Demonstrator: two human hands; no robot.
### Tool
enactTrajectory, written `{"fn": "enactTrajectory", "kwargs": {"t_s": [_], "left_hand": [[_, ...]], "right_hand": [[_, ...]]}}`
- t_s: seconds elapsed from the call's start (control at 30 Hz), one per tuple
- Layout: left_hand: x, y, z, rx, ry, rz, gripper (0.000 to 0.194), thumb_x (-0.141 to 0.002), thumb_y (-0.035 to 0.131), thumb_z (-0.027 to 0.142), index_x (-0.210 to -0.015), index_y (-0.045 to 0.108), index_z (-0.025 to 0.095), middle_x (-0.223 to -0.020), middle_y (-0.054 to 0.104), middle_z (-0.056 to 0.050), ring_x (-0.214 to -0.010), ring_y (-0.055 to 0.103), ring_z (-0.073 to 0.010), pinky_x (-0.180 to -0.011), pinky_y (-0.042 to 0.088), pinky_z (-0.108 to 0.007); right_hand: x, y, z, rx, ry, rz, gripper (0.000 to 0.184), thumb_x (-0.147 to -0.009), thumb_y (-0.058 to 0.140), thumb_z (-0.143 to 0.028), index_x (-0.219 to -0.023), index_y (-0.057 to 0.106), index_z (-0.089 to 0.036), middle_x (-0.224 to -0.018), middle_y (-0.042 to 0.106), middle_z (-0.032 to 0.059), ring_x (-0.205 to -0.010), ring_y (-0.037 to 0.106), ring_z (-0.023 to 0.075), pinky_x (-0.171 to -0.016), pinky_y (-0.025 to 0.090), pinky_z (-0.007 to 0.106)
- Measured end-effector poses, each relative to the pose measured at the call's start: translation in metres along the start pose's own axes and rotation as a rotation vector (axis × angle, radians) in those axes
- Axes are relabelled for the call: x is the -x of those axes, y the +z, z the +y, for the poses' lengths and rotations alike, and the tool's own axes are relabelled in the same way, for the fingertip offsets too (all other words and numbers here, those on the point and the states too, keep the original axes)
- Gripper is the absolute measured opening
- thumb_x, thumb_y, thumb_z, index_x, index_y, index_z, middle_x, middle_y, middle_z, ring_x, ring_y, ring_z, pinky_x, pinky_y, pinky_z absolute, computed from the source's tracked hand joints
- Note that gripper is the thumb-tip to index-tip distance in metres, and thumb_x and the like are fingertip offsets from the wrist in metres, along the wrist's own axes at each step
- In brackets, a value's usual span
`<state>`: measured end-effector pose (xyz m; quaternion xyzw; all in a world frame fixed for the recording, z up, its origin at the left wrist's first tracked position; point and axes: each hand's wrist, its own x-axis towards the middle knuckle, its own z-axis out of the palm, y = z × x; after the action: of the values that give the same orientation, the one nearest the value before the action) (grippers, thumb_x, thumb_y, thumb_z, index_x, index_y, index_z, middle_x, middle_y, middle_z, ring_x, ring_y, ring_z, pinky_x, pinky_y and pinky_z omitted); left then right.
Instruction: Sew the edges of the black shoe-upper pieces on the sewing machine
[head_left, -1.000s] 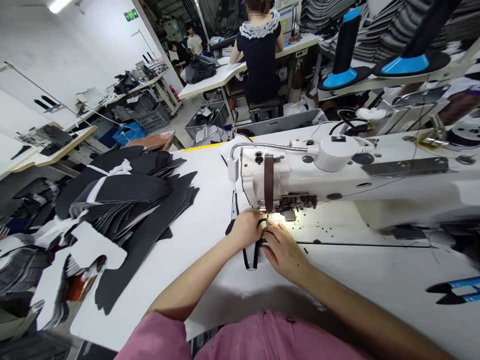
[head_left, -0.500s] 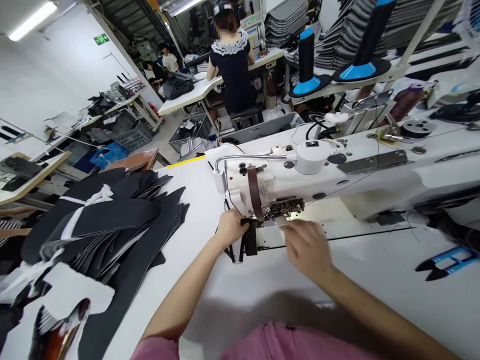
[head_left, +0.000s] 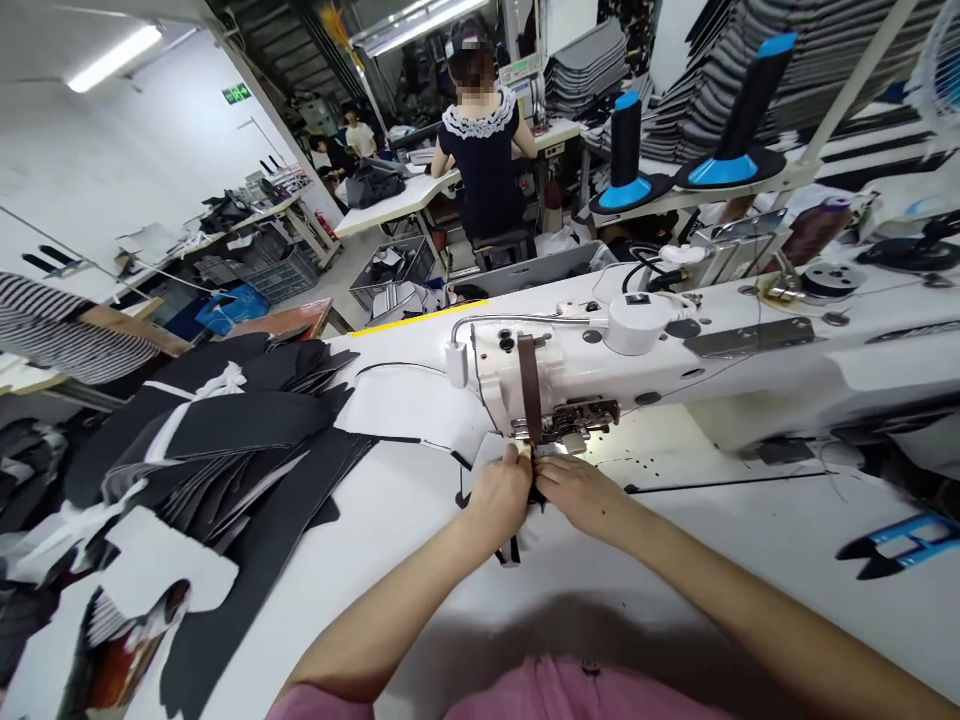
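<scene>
My left hand (head_left: 501, 500) is closed, thumb and fingers pinching a dark-edged fabric piece just in front of the sewing machine (head_left: 517, 375). Close against it, my right hand (head_left: 581, 492) has its fingers pressed together on the same piece at the needle area. Most of that fabric is hidden under both hands; a dark end (head_left: 510, 552) pokes out below the left one. A white fabric panel (head_left: 412, 405) with dark edging lies left of the machine head, reaching toward my left hand. A brown strap (head_left: 529, 388) hangs down the front of the head.
Stacked dark fabric pieces (head_left: 247, 430), tied with white strips, cover the table's left side. Blue-handled thread snips (head_left: 900, 545) lie at right. Thread cones (head_left: 625, 150) stand behind the machine. A person in a striped top (head_left: 75, 325) is at far left; another sits ahead (head_left: 484, 170).
My right hand has moved left to meet my left hand, which shifted right. The white panel now lies spread left of the machine head. A striped-topped person has appeared at left.
</scene>
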<state>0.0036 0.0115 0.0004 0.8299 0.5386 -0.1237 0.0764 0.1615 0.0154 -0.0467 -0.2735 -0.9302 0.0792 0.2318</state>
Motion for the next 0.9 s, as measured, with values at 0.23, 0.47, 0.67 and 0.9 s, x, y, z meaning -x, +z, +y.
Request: {"fn": "enactTrajectory", "kwargs": {"t_s": [0.23,0.47,0.67,0.9], "left_hand": [[-0.004,-0.002,0.007,0.063,-0.076,-0.009,0.038,-0.072,0.053,0.010,-0.110,0.051,0.009,-0.105,0.056,-0.015,-0.079,0.063,-0.0237,-0.064,0.051,-0.032],[-0.003,-0.010,0.009,0.098,-0.066,-0.005,0.027,-0.071,0.052,0.013,-0.098,0.053,0.012,-0.098,0.057,-0.013,-0.078,0.061,-0.0222,-0.065,0.051,-0.032],[-0.002,-0.010,0.011,0.134,-0.055,-0.003,0.023,-0.072,0.051,0.013,-0.095,0.053,0.012,-0.096,0.056,-0.013,-0.075,0.060,-0.0212,-0.064,0.051,-0.032],[-0.003,-0.009,0.010,0.103,-0.044,-0.007,0.026,-0.076,0.045,0.009,-0.099,0.055,0.011,-0.099,0.057,-0.013,-0.083,0.059,-0.0236,-0.066,0.051,-0.033]], "right_hand": [[0.001,0.006,0.006,-0.026,0.048,-0.011,0.030,-0.081,0.037,0.002,-0.091,0.061,-0.013,-0.092,0.059,0.0086,-0.094,0.055,0.0204,-0.079,0.048,0.035],[0.007,0.007,-0.002,0.133,0.088,0.033,0.026,-0.087,0.040,-0.005,-0.080,0.062,-0.016,-0.082,0.055,0.0059,-0.077,0.051,0.0200,-0.071,0.045,0.035],[0.008,0.011,-0.014,0.252,0.023,0.056,0.025,-0.082,0.045,-0.001,-0.071,0.063,-0.014,-0.073,0.057,0.0071,-0.073,0.051,0.0204,-0.070,0.047,0.036],[0.008,0.020,-0.017,0.043,0.065,0.068,0.026,-0.082,0.045,-0.004,-0.095,0.067,-0.008,-0.101,0.064,0.0148,-0.103,0.057,0.0239,-0.096,0.046,0.040]]}}
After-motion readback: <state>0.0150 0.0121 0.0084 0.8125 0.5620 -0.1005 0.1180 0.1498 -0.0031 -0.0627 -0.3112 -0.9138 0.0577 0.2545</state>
